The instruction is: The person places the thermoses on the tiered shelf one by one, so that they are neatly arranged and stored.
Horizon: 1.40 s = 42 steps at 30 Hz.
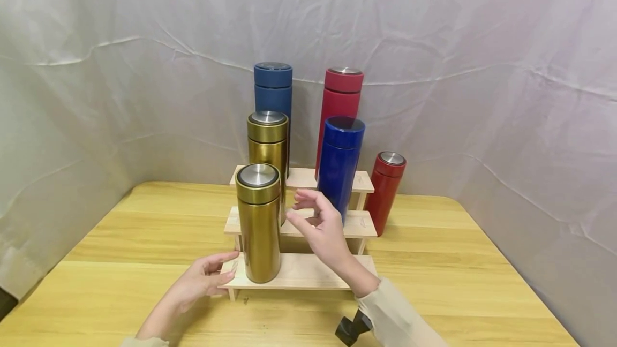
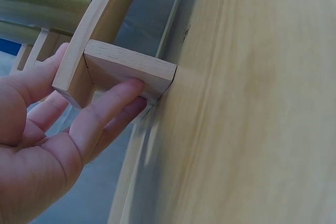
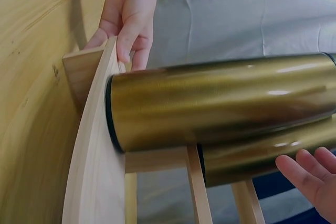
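Note:
A three-step wooden rack (image 1: pixel 313 273) stands on the table. My left hand (image 1: pixel 200 283) grips the left end of its lowest step; in the left wrist view its fingers (image 2: pixel 113 100) lie against the step's end support (image 2: pixel 128 66). On that step, toward the left, a gold thermos bottle (image 1: pixel 261 234) with a steel-topped lid stands upright. My right hand (image 1: pixel 328 232) hovers just right of this bottle, fingers loosely bent and holding nothing. A second gold bottle (image 1: pixel 267 143) and a shiny blue bottle (image 1: pixel 341 165) occupy the middle step.
At the top are a matte blue bottle (image 1: pixel 273 87) and a pinkish-red bottle (image 1: pixel 343 95). A shorter red bottle (image 1: pixel 385 191) stands on the table right of the rack. Near my right sleeve lies a small black object (image 1: pixel 351 330). Grey cloth (image 1: pixel 458 68) hangs behind.

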Each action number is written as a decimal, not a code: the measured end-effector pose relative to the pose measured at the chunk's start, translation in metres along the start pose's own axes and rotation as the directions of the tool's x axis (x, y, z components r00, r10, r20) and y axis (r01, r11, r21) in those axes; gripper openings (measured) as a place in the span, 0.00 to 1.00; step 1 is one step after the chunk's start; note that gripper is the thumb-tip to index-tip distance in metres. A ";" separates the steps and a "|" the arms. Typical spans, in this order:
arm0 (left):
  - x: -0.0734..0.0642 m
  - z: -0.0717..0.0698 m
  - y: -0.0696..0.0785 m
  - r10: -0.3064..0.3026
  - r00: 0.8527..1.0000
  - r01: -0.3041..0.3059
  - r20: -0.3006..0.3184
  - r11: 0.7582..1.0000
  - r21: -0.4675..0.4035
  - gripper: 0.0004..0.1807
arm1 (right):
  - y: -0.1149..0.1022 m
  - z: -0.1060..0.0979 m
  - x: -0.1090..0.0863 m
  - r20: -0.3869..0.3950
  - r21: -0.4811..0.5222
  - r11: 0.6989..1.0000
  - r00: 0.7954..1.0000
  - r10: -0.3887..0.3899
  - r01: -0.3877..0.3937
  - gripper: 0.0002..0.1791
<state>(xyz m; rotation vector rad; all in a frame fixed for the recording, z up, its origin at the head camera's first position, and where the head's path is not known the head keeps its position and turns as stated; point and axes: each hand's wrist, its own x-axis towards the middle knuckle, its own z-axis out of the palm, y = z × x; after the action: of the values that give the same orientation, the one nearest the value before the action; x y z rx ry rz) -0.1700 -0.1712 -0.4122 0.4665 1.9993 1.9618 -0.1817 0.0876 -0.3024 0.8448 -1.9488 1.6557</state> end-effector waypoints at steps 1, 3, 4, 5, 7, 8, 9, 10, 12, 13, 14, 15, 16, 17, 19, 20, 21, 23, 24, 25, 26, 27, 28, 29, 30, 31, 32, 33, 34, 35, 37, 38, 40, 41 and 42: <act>0.000 0.000 0.000 -0.001 1.000 0.001 0.000 1.000 -0.002 0.33 | 0.000 -0.002 -0.001 -0.001 0.000 1.000 1.000 -0.001 0.001 0.19; 0.000 -0.001 -0.001 -0.002 1.000 0.002 0.000 1.000 -0.004 0.32 | 0.002 -0.006 -0.003 -0.003 0.002 1.000 1.000 -0.004 0.004 0.17; -0.001 -0.001 -0.001 -0.003 1.000 0.003 0.000 1.000 -0.002 0.32 | 0.002 -0.008 -0.003 -0.005 0.003 1.000 1.000 -0.006 0.006 0.16; -0.001 -0.001 -0.001 0.000 1.000 0.000 0.001 1.000 0.002 0.32 | 0.003 -0.010 -0.004 -0.007 0.005 1.000 1.000 -0.005 0.005 0.15; -0.001 -0.002 -0.002 -0.001 1.000 0.001 0.000 1.000 0.007 0.32 | 0.004 -0.014 -0.006 -0.012 0.007 1.000 1.000 -0.009 0.009 0.14; -0.001 -0.002 -0.002 0.000 1.000 0.000 0.000 1.000 0.009 0.32 | 0.005 -0.016 -0.007 -0.015 0.005 1.000 1.000 -0.012 0.012 0.14; -0.001 -0.002 -0.003 -0.003 1.000 0.003 -0.003 1.000 0.011 0.32 | 0.006 -0.018 -0.008 -0.018 0.007 1.000 1.000 -0.013 0.013 0.13; -0.001 -0.002 -0.003 -0.001 1.000 0.001 -0.003 1.000 0.013 0.32 | 0.006 -0.020 -0.009 -0.021 0.008 1.000 1.000 -0.016 0.016 0.13; 0.000 -0.002 -0.003 0.000 1.000 0.000 -0.004 1.000 0.011 0.32 | 0.007 -0.024 -0.012 -0.025 0.019 1.000 0.999 -0.023 0.023 0.13; 0.000 -0.001 -0.002 0.000 1.000 0.000 -0.005 1.000 0.012 0.32 | 0.008 -0.026 -0.013 -0.029 0.024 0.999 0.999 -0.025 0.026 0.12; 0.000 -0.001 -0.002 0.000 1.000 0.000 -0.005 1.000 0.013 0.32 | 0.009 -0.028 -0.013 -0.033 0.033 0.999 0.999 -0.028 0.029 0.12; 0.000 -0.001 -0.002 0.000 1.000 0.000 -0.006 1.000 0.015 0.32 | 0.009 -0.030 -0.014 -0.039 0.040 0.999 0.999 -0.029 0.031 0.12; 0.000 -0.001 -0.002 0.000 1.000 0.000 -0.006 1.000 0.017 0.32 | 0.010 -0.032 -0.015 -0.046 0.045 0.998 0.998 -0.034 0.036 0.11; 0.000 -0.001 -0.002 0.000 1.000 0.000 -0.006 1.000 0.019 0.32 | 0.010 -0.033 -0.016 -0.053 0.049 0.998 0.998 -0.038 0.041 0.11; 0.000 -0.001 -0.002 -0.003 1.000 0.003 -0.004 1.000 0.023 0.32 | 0.011 -0.037 -0.018 -0.067 0.049 0.998 0.997 -0.045 0.048 0.11; 0.000 -0.001 -0.002 -0.005 1.000 0.005 -0.003 1.000 0.025 0.32 | 0.011 -0.039 -0.019 -0.073 0.048 0.997 0.996 -0.049 0.052 0.11; 0.000 -0.001 -0.002 -0.006 1.000 0.006 -0.003 1.000 0.028 0.32 | 0.012 -0.041 -0.020 -0.079 0.044 0.997 0.995 -0.055 0.058 0.11; -0.001 -0.001 -0.002 -0.008 1.000 0.008 -0.001 0.999 0.031 0.32 | 0.013 -0.046 -0.022 -0.090 0.037 0.997 0.994 -0.066 0.070 0.11; -0.001 -0.001 -0.001 -0.009 1.000 0.009 -0.001 0.999 0.032 0.32 | 0.013 -0.048 -0.023 -0.095 0.034 0.997 0.993 -0.070 0.073 0.11; -0.001 -0.001 -0.001 -0.009 1.000 0.009 -0.001 0.999 0.034 0.32 | 0.014 -0.050 -0.024 -0.100 0.035 0.996 0.992 -0.073 0.077 0.11; -0.001 -0.001 -0.001 -0.009 1.000 0.009 -0.001 0.999 0.034 0.32 | 0.014 -0.053 -0.024 -0.104 0.036 0.996 0.992 -0.075 0.079 0.11; 0.000 -0.001 -0.001 -0.008 1.000 0.008 -0.001 0.999 0.035 0.32 | 0.015 -0.055 -0.025 -0.108 0.038 0.996 0.991 -0.077 0.082 0.11; 0.000 -0.001 -0.001 -0.008 1.000 0.008 -0.001 0.999 0.034 0.32 | 0.015 -0.057 -0.026 -0.112 0.041 0.996 0.991 -0.077 0.082 0.11; 0.000 -0.001 -0.001 -0.008 1.000 0.008 -0.001 0.999 0.034 0.32 | 0.016 -0.060 -0.027 -0.115 0.043 0.996 0.990 -0.078 0.084 0.10; 0.000 -0.001 -0.001 -0.008 1.000 0.008 0.000 0.999 0.034 0.32 | 0.016 -0.062 -0.027 -0.119 0.045 0.995 0.989 -0.082 0.088 0.10; 0.000 -0.001 -0.001 -0.007 1.000 0.007 0.001 0.999 0.034 0.32 | 0.016 -0.064 -0.028 -0.123 0.051 0.994 0.989 -0.085 0.092 0.10; 0.000 -0.001 -0.001 -0.008 1.000 0.008 0.001 0.999 0.032 0.32 | 0.016 -0.066 -0.028 -0.128 0.052 0.994 0.988 -0.091 0.098 0.09; 0.000 -0.001 -0.001 -0.008 1.000 0.008 0.001 0.999 0.032 0.32 | 0.016 -0.069 -0.029 -0.130 0.054 0.993 0.987 -0.096 0.104 0.09; 0.000 -0.001 -0.001 -0.008 1.000 0.008 0.002 1.000 0.030 0.32 | 0.017 -0.071 -0.029 -0.133 0.058 0.992 0.986 -0.101 0.110 0.09; 0.000 -0.001 0.000 -0.009 1.000 0.008 0.002 1.000 0.028 0.32 | 0.017 -0.073 -0.029 -0.136 0.061 0.992 0.985 -0.104 0.113 0.09; -0.001 -0.001 0.000 -0.007 1.000 0.007 0.002 1.000 0.025 0.32 | 0.018 -0.077 -0.030 -0.141 0.076 0.990 0.985 -0.104 0.115 0.08; -0.001 -0.001 0.000 -0.008 1.000 0.008 0.002 1.000 0.024 0.32 | 0.018 -0.079 -0.030 -0.143 0.080 0.990 0.985 -0.102 0.114 0.08; -0.001 -0.001 0.000 -0.006 1.000 0.006 0.003 1.000 0.022 0.32 | 0.019 -0.084 -0.030 -0.147 0.082 0.991 0.985 -0.094 0.107 0.08; -0.001 0.000 0.000 -0.006 1.000 0.006 0.003 1.000 0.021 0.33 | 0.020 -0.086 -0.031 -0.150 0.079 0.992 0.985 -0.089 0.101 0.08; -0.001 0.000 0.001 -0.004 1.000 0.004 0.005 1.000 0.018 0.33 | 0.020 -0.088 -0.031 -0.154 0.074 0.993 0.985 -0.084 0.096 0.08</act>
<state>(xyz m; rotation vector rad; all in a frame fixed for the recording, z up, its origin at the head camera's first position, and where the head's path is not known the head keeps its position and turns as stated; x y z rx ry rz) -0.1694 -0.1718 -0.4116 0.4709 2.0152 1.9391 -0.1783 0.1811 -0.3218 0.8012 -1.7273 1.7037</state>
